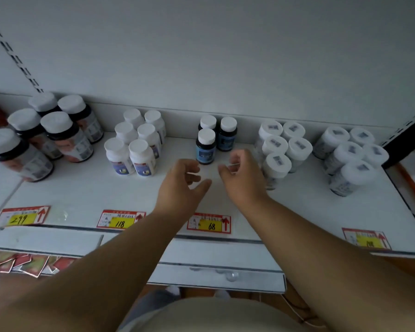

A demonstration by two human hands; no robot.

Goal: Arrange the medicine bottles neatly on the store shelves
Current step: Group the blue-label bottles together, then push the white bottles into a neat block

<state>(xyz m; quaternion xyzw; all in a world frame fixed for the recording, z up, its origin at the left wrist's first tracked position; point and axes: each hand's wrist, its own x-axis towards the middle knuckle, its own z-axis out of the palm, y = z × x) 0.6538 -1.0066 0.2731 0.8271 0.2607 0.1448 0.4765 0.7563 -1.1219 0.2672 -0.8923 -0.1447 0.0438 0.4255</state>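
Observation:
On the white shelf point(82, 192) three small dark bottles with blue labels and white caps stand mid-shelf; the front one point(205, 146) is nearest my hands. My left hand point(181, 185) hovers just in front of it, fingers loosely curled, holding nothing. My right hand point(243, 174) hangs beside it on the right, also loosely curled and empty. Neither hand touches a bottle. Left of centre stands a group of white bottles point(135, 142). Large dark bottles with white caps point(46, 133) fill the far left.
Two clusters of white-capped bottles stand at the right point(280, 149) and far right point(352, 156). Price tags 299 point(22, 218), 118 point(120, 220) and 68 point(210, 224) line the shelf's front edge. A lower shelf edge point(216, 276) juts out below.

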